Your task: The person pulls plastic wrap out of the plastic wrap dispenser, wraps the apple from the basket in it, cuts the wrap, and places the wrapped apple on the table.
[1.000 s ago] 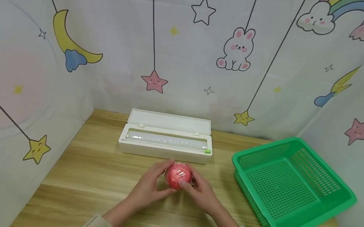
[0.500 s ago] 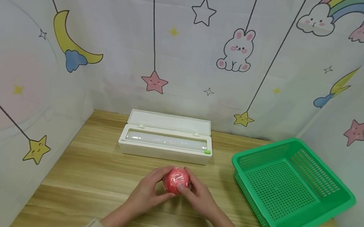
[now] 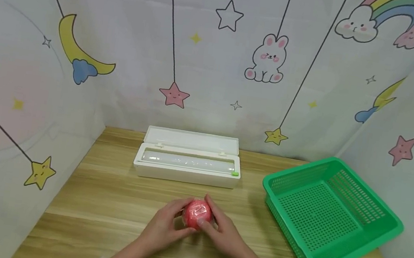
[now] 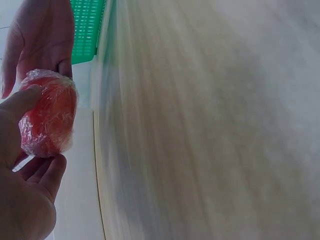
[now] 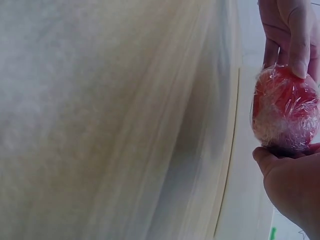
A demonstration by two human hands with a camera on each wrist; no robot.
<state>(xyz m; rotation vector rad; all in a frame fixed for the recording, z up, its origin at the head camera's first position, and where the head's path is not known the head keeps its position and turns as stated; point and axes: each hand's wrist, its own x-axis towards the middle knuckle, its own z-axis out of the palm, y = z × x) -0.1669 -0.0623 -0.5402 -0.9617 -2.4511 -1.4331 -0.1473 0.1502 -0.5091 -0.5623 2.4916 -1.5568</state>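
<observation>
A red, round, fruit-sized thing wrapped in crinkled cling film (image 3: pixel 197 212) is held between both hands above the wooden table. My left hand (image 3: pixel 162 230) grips its left side, fingers curled at the far side and thumb at the near side. From the right, my right hand (image 3: pixel 225 236) holds it, with the thumb pressed on the film at the front. In the left wrist view, clear film covers the red surface (image 4: pixel 50 115) in folds. The right wrist view shows loose wrinkles of wrap on the same red thing (image 5: pixel 286 112). Its exact kind is obscured by the film.
Behind the hands stands a white cling film dispenser (image 3: pixel 186 176), its lid (image 3: pixel 192 140) raised, a roll (image 3: pixel 187 161) inside and a small green slide cutter (image 3: pixel 235 174) at the right end. A green perforated plastic basket (image 3: pixel 296 241) sits at the right. Patterned cloth walls surround the table.
Both hands have drawn the wrapped red thing toward the person, away from the dispenser. The grip looks much the same; the dispenser and basket stay in place.
</observation>
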